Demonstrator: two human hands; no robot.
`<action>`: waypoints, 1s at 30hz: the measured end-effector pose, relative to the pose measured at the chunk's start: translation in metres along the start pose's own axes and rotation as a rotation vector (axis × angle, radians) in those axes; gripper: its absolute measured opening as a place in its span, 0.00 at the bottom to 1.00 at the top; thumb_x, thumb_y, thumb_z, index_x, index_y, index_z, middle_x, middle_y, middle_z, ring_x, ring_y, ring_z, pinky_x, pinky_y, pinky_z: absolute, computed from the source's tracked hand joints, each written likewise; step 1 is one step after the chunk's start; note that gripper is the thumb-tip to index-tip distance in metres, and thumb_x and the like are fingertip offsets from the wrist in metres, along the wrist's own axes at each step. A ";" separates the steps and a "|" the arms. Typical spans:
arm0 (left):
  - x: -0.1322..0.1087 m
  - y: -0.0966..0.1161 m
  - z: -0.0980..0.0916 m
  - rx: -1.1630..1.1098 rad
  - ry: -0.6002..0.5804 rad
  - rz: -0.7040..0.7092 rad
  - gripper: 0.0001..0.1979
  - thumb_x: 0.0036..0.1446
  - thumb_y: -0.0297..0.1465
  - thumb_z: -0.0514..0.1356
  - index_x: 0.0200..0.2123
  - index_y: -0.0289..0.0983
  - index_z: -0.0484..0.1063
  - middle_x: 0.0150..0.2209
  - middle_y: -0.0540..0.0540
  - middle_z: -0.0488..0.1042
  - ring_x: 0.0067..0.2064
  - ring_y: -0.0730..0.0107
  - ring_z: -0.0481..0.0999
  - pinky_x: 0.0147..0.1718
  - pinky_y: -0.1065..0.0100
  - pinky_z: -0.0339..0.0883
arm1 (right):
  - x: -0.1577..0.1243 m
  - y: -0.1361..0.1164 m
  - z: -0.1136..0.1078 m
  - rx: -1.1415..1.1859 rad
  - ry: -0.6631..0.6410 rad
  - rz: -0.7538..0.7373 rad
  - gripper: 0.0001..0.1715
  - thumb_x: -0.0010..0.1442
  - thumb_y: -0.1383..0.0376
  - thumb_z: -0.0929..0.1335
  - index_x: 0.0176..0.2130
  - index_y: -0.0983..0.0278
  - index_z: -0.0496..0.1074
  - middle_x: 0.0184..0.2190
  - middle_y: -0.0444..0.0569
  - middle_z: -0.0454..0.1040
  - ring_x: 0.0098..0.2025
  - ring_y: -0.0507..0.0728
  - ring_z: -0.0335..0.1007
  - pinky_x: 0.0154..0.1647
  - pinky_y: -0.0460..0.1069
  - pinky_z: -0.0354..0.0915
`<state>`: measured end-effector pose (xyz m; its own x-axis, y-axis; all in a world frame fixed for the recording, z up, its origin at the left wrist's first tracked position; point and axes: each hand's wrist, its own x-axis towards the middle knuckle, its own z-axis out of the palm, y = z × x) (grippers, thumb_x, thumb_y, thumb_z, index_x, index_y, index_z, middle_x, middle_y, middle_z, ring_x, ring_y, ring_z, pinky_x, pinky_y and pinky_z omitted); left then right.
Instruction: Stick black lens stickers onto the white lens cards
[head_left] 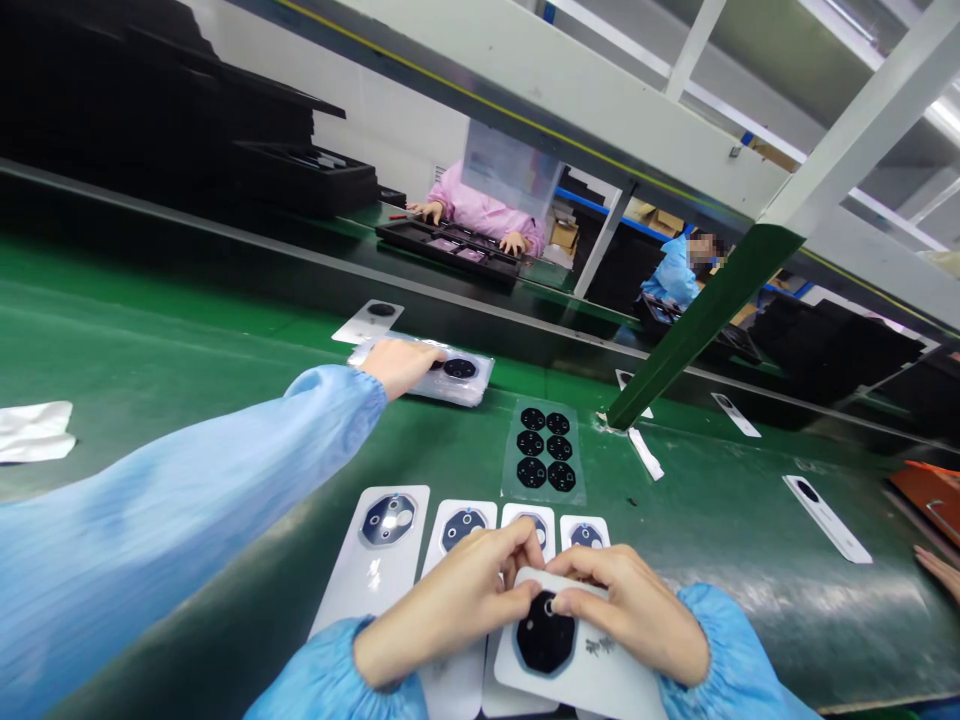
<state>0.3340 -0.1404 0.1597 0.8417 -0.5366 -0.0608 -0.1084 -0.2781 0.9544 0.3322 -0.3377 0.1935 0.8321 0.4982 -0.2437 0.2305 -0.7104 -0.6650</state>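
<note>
My left hand and my right hand hold a white phone back cover just above the green belt. Both pinch at the top edge of a black octagonal camera sticker on it. Under and behind my hands lies a row of several white back covers with round camera rings. A clear sheet with several black stickers lies beyond them. From the left, a co-worker's blue-sleeved arm reaches across, its hand resting on a bagged white cover.
A white cloth lies at the left. A slanted green post meets the belt beside white strips. Another cover lies on the right, near a hand. Across the belt a person in pink works at black trays.
</note>
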 end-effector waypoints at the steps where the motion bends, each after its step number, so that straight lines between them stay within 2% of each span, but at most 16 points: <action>1: 0.000 0.000 0.001 0.005 0.003 -0.007 0.02 0.53 0.30 0.53 0.32 0.39 0.62 0.23 0.56 0.61 0.26 0.73 0.63 0.25 0.72 0.57 | 0.000 0.001 0.000 0.005 0.000 -0.003 0.13 0.59 0.57 0.66 0.41 0.57 0.76 0.36 0.42 0.78 0.39 0.57 0.71 0.40 0.47 0.62; 4: -0.001 0.000 -0.001 0.021 -0.022 0.010 0.03 0.53 0.29 0.52 0.34 0.39 0.62 0.24 0.55 0.62 0.26 0.72 0.63 0.26 0.72 0.58 | 0.000 0.002 0.001 0.018 -0.008 0.000 0.13 0.59 0.57 0.66 0.42 0.57 0.76 0.37 0.42 0.78 0.39 0.57 0.71 0.40 0.47 0.62; 10: -0.008 0.005 -0.010 0.047 -0.104 0.039 0.13 0.51 0.24 0.51 0.41 0.41 0.63 0.35 0.52 0.66 0.34 0.71 0.68 0.33 0.72 0.61 | 0.000 0.002 -0.003 0.028 -0.026 0.034 0.12 0.59 0.60 0.67 0.42 0.59 0.76 0.33 0.43 0.77 0.35 0.55 0.69 0.37 0.46 0.60; 14: -0.009 0.009 -0.014 -0.048 -0.143 0.040 0.14 0.54 0.24 0.49 0.43 0.41 0.64 0.32 0.53 0.66 0.34 0.71 0.67 0.33 0.72 0.61 | -0.001 0.005 -0.004 0.121 -0.029 0.012 0.12 0.58 0.59 0.67 0.40 0.61 0.76 0.30 0.42 0.75 0.31 0.53 0.67 0.33 0.45 0.58; 17: -0.007 0.006 -0.009 -0.140 -0.163 0.015 0.10 0.56 0.30 0.53 0.43 0.40 0.64 0.31 0.53 0.66 0.33 0.70 0.67 0.32 0.70 0.60 | -0.002 0.005 -0.004 0.176 -0.027 -0.021 0.11 0.59 0.59 0.67 0.39 0.62 0.75 0.32 0.42 0.75 0.32 0.52 0.66 0.33 0.44 0.57; 20: -0.001 0.001 0.001 -0.198 -0.080 0.004 0.09 0.54 0.36 0.57 0.37 0.39 0.63 0.26 0.55 0.63 0.29 0.72 0.64 0.28 0.71 0.58 | -0.004 0.005 -0.001 0.172 -0.005 -0.025 0.10 0.59 0.61 0.67 0.41 0.62 0.73 0.28 0.40 0.73 0.29 0.51 0.64 0.32 0.45 0.56; 24: 0.006 -0.005 0.012 -0.201 0.096 0.035 0.12 0.57 0.40 0.54 0.29 0.38 0.62 0.24 0.54 0.62 0.27 0.73 0.61 0.27 0.71 0.56 | -0.003 0.009 0.007 0.287 0.052 0.010 0.11 0.56 0.62 0.68 0.41 0.62 0.66 0.21 0.37 0.66 0.25 0.49 0.58 0.29 0.44 0.54; 27: 0.009 -0.007 0.012 -0.300 0.177 0.038 0.16 0.61 0.44 0.49 0.30 0.38 0.63 0.25 0.54 0.62 0.27 0.73 0.63 0.27 0.70 0.59 | -0.001 0.017 0.014 0.519 0.082 0.055 0.17 0.54 0.56 0.70 0.37 0.63 0.63 0.23 0.39 0.66 0.24 0.49 0.59 0.26 0.44 0.53; 30: 0.010 -0.006 0.008 -0.394 0.175 0.019 0.18 0.60 0.47 0.49 0.32 0.37 0.64 0.25 0.54 0.62 0.27 0.73 0.63 0.27 0.71 0.59 | 0.002 0.024 0.020 0.627 0.154 0.054 0.24 0.51 0.48 0.71 0.35 0.63 0.62 0.23 0.41 0.67 0.24 0.50 0.61 0.25 0.44 0.54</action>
<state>0.3392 -0.1502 0.1507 0.9220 -0.3864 -0.0245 0.0575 0.0741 0.9956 0.3295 -0.3440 0.1634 0.9077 0.3600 -0.2155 -0.1135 -0.2838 -0.9521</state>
